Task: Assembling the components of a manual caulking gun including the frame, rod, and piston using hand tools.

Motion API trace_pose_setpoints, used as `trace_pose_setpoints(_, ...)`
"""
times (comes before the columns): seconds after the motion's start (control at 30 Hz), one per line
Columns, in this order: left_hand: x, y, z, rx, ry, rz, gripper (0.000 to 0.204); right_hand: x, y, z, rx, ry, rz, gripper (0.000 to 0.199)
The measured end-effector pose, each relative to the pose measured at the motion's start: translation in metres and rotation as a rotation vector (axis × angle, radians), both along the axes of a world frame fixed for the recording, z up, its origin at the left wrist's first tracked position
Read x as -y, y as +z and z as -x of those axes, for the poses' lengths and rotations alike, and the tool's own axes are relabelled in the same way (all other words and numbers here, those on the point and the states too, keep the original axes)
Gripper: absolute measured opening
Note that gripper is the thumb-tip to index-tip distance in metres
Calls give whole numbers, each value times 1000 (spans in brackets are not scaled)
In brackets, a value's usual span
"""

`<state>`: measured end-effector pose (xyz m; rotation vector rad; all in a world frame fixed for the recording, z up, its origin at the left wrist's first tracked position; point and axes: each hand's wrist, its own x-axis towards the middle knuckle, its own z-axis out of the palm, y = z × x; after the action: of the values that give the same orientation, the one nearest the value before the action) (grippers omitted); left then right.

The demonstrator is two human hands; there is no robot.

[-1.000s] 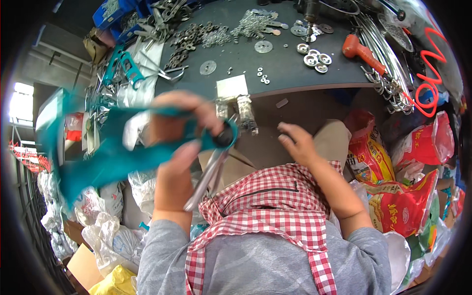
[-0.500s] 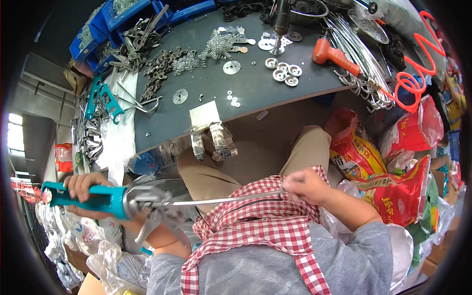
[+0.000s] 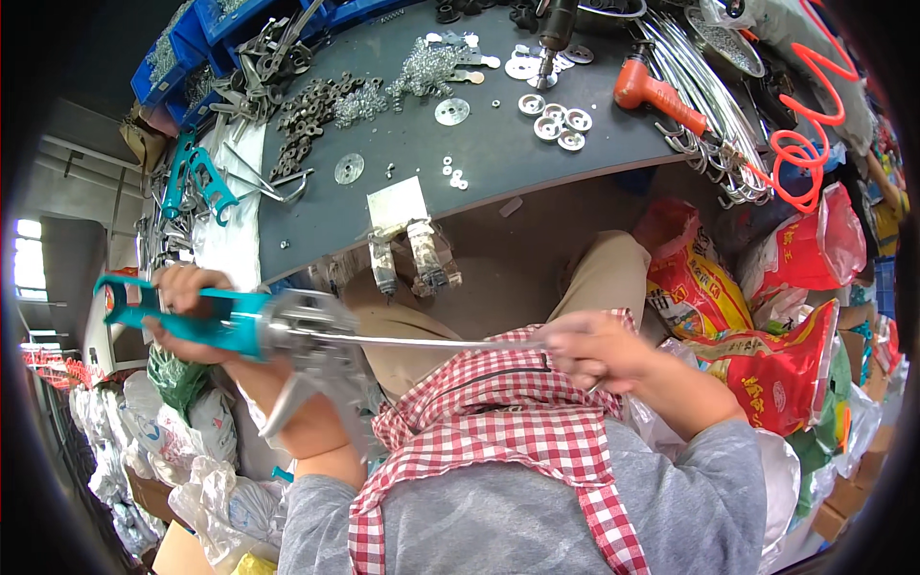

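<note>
The person's left hand (image 3: 182,311) is gripping the teal handle of a caulking gun (image 3: 249,331) at the left of the frame, fingers curled tight around it. The gun is lying roughly level, its grey metal body sitting just right of the hand and a grey trigger lever hanging down beneath it. A thin metal rod (image 3: 431,341) is running out of that body toward the right, across the middle of the frame. The right hand (image 3: 594,350) is closing on the far end of the rod, fingers pressed together around it, though the hand is blurred and I cannot tell just how the fingertips are sitting. Below the rod, a red-and-white checked cloth (image 3: 508,431) is draping over the person's chest and grey sleeves.

Across the top of the frame a dark grey workbench (image 3: 498,158) is carrying round metal washers (image 3: 556,120), a heap of small dark metal parts (image 3: 316,110) and an orange-handled tool (image 3: 652,91). More teal handles (image 3: 196,182) are lying at the upper left of the bench. At the upper right an orange coiled hose (image 3: 800,144) is hanging, and red and yellow sacks (image 3: 728,307) are standing at the right edge.
</note>
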<state>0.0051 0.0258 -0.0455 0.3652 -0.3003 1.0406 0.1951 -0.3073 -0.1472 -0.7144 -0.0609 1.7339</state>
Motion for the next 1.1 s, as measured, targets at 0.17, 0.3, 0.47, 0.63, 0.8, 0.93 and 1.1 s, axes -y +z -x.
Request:
trace_pose_setpoints(0.17, 48, -27, -55, -59, -163, -87, 37, -30, 25, 26, -34, -147, -32, 21)
trace_pose_setpoints(0.3, 56, -9, -66, -50, -159, -190, 40, -60, 35, 29, -19, -199, -41, 24)
trace_pose_setpoints(0.47, 61, 8, -63, -221, -20, -453, 42, -77, 8, -26, 1594, -518, -385, 18)
trace_pose_setpoints(0.63, 70, -10, -68, -574, 118, -679, 39, -53, -5, -153, 2493, -547, -34, 20)
trace_pose_setpoints(0.8, 75, -59, -95, -717, 276, -792, 34, -70, -7, -172, 2763, -363, -111, 12)
trace_pose_setpoints(0.93, 63, -60, -102, -715, 221, -718, 37, -67, -10, -183, 2809, -373, -176, 8)
trace_pose_setpoints(1.1, 61, -59, -100, -729, 180, -679, 39, -76, 0, -161, 2215, -836, -164, 10)
